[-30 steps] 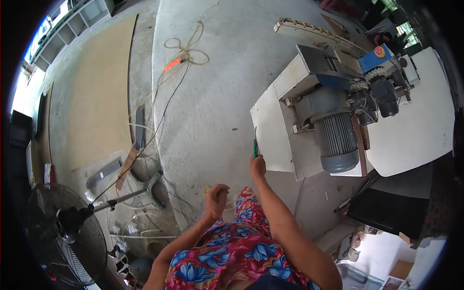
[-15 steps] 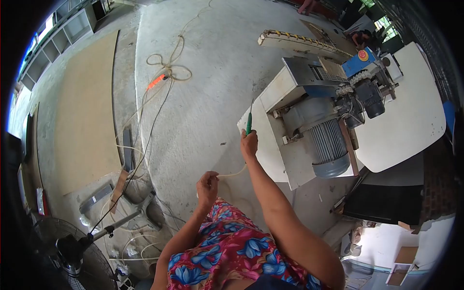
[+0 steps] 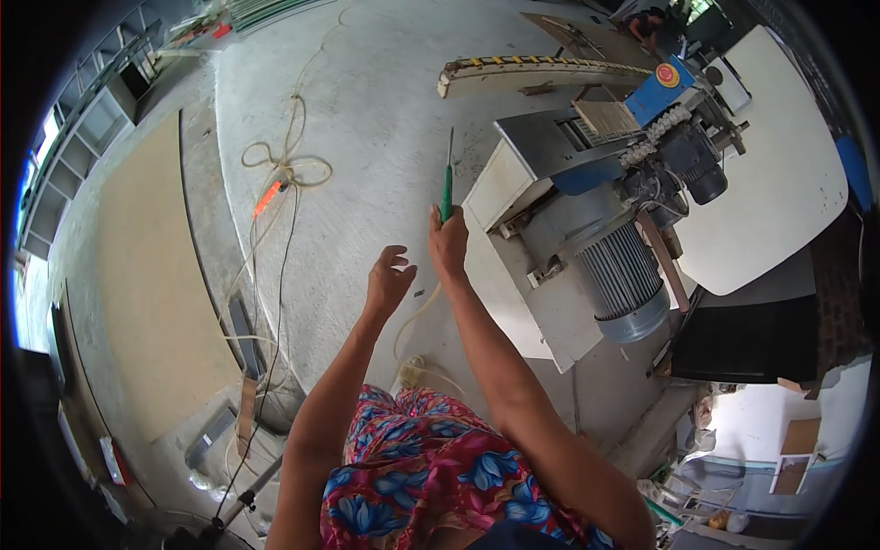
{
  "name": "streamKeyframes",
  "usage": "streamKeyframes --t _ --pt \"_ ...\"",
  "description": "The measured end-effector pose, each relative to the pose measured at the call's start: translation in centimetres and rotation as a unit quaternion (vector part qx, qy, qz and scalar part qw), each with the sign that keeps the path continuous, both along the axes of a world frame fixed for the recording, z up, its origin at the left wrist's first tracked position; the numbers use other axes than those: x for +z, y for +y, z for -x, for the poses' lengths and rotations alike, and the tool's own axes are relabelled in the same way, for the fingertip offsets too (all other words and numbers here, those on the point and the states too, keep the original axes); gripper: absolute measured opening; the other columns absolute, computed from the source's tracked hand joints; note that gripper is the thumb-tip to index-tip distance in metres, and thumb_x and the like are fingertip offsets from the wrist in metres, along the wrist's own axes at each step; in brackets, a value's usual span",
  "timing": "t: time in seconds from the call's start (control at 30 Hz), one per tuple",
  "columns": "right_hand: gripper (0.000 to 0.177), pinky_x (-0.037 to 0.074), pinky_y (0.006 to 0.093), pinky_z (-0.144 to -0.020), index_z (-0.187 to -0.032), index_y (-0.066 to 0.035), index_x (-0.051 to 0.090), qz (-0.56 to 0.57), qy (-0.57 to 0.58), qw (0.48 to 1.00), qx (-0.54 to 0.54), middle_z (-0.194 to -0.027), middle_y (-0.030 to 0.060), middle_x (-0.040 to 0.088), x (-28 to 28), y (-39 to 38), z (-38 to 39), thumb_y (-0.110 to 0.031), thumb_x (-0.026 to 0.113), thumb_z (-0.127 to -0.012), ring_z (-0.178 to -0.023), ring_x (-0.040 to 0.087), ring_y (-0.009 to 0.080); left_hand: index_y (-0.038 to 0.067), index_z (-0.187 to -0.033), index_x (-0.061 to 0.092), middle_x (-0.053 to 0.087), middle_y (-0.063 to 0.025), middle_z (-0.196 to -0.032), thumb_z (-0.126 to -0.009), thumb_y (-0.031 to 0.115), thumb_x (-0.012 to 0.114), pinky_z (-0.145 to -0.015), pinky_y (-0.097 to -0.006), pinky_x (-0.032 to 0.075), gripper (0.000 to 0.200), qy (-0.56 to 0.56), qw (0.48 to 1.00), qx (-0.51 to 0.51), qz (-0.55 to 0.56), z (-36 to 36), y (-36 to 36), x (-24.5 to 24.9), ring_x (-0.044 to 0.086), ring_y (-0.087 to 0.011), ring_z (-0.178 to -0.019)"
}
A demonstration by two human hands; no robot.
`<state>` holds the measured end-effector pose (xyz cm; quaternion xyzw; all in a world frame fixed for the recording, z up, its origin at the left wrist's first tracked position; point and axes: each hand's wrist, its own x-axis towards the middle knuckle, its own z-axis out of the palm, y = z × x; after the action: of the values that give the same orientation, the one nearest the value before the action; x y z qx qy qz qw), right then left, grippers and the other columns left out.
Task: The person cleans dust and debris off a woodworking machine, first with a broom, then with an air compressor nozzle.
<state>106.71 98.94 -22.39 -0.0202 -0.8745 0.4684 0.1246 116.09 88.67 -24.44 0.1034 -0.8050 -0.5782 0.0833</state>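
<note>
My right hand is closed around the green handle of an air blow gun, whose long thin metal nozzle points away from me. A pale hose hangs from beneath that hand and curves down to the floor by my shoe. To the left of it, my left hand is raised with its fingers apart and slightly curled, holding nothing. Just to the right of my right hand stands a machine with a white body, a ribbed grey motor and a blue box with a red button.
A coiled hose with an orange piece and a black cable lie on the concrete floor to the left. Beyond them is a large brown board. Another person crouches at the far right. A fan's pole is at lower left.
My left hand has let go of the hose and moved up, its fingers opening. My right hand has shifted left and slightly up with the air blow gun. The view has turned somewhat.
</note>
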Motion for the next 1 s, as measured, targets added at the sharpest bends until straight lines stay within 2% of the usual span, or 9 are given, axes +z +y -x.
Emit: streamKeyframes --t 0.13,0.3,0.4,0.47,0.53,0.6,0.8,0.93,1.0 --pt "0.034 0.043 0.0446 -0.060 -0.088 0.001 0.050 0.068 0.012 0.998 0.013 -0.071 0.0218 0.058 5.3 0.0 1.0 -0.033 0.053 -0.090 -0.070 0.058 0.0408 0.003 -0.119 0.050 0.061 -0.0197 -0.102 -0.074 0.018 0.070 -0.072 -0.0354 0.051 0.052 0.002 0.995 -0.088 -0.048 2.1 1.7 0.7 0.062 -0.0271 -0.086" --pt "0.031 0.044 0.0431 -0.061 -0.088 -0.002 0.052 0.071 0.020 0.997 -0.010 -0.071 0.0186 0.059 11.1 0.2 -0.7 -0.034 0.052 -0.090 -0.069 0.059 0.0384 -0.001 -0.139 0.020 0.030 -0.0242 -0.138 -0.079 0.018 0.064 -0.103 -0.0433 0.028 0.076 0.183 0.966 -0.143 0.117 5.0 4.2 6.9 0.033 -0.0378 -0.126" --pt "0.032 0.044 0.0436 -0.060 -0.087 -0.003 0.052 0.076 0.115 0.990 -0.032 -0.070 0.0186 0.058 15.0 1.6 0.6 -0.034 0.052 -0.090 -0.069 0.058 0.0388 0.000 -0.140 0.017 0.025 -0.0240 -0.141 -0.082 0.019 0.060 -0.100 -0.0411 0.034 0.074 0.260 0.944 -0.171 0.105 8.1 5.6 11.7 0.034 -0.0382 -0.126" --pt "0.032 0.043 0.0429 -0.060 -0.086 -0.001 0.050 0.088 0.164 0.981 -0.059 -0.069 0.0195 0.057 18.2 3.5 2.4 -0.033 0.053 -0.089 -0.067 0.058 0.0389 0.000 -0.138 0.019 0.042 -0.0279 -0.126 -0.081 0.023 0.060 -0.086 -0.0426 0.044 0.073 0.249 0.936 -0.233 0.091 10.7 7.2 14.5 0.049 -0.0420 -0.109" --pt "0.034 0.043 0.0339 -0.056 -0.083 0.004 0.053 0.094 0.235 0.962 -0.105 -0.064 0.0124 0.055 21.9 6.0 4.1 -0.030 0.054 -0.090 -0.058 0.055 0.0223 0.000 -0.136 0.020 0.052 -0.0288 -0.115 -0.080 0.023 0.061 -0.078 -0.0447 0.047 0.073 0.198 0.925 -0.314 0.082 13.0 9.2 18.5 0.055 -0.0437 -0.097" --pt "0.036 0.043 0.0314 -0.053 -0.080 0.003 0.053 0.107 0.259 0.947 -0.157 -0.060 0.0088 0.055 24.7 8.9 6.0 -0.032 0.056 -0.089 -0.055 0.054 0.0170 -0.001 -0.133 0.022 0.060 -0.0268 -0.097 -0.079 0.023 0.062 -0.073 -0.0478 0.047 0.071 0.347 0.896 -0.273 0.051 15.4 12.6 21.0 0.058 -0.0444 -0.086" --pt "0.040 0.042 0.0290 -0.047 -0.070 0.002 0.054 0.050 0.310 0.920 -0.237 -0.054 0.0055 0.053 30.2 16.5 9.7 -0.034 0.058 -0.088 -0.049 0.053 0.0131 -0.003 -0.120 0.030 0.061 -0.0284 -0.094 -0.079 0.024 0.061 -0.073 -0.0468 0.047 0.059 0.278 0.881 -0.382 0.008 19.1 19.1 27.7 0.059 -0.0415 -0.090" --pt "0.041 0.045 0.0447 -0.068 -0.084 0.004 0.059 0.057 0.212 0.914 -0.341 -0.075 0.0239 0.061 32.0 19.8 9.1 -0.036 0.054 -0.087 -0.078 0.060 0.0420 -0.003 -0.117 0.035 0.061 -0.0255 -0.096 -0.078 0.025 0.062 -0.074 -0.0452 0.048 0.056 0.266 0.862 -0.431 0.033 19.5 22.2 29.5 0.060 -0.0388 -0.092" --pt "0.042 0.045 0.0452 -0.068 -0.082 0.005 0.058 0.056 0.263 0.895 -0.356 -0.072 0.0234 0.061 32.4 20.9 8.0 -0.037 0.054 -0.087 -0.076 0.060 0.0414 -0.003 -0.116 0.037 0.062 -0.0249 -0.095 -0.077 0.025 0.063 -0.075 -0.0446 0.048 0.054 0.274 0.843 -0.461 0.045 19.6 23.8 30.0 0.060 -0.0385 -0.091"
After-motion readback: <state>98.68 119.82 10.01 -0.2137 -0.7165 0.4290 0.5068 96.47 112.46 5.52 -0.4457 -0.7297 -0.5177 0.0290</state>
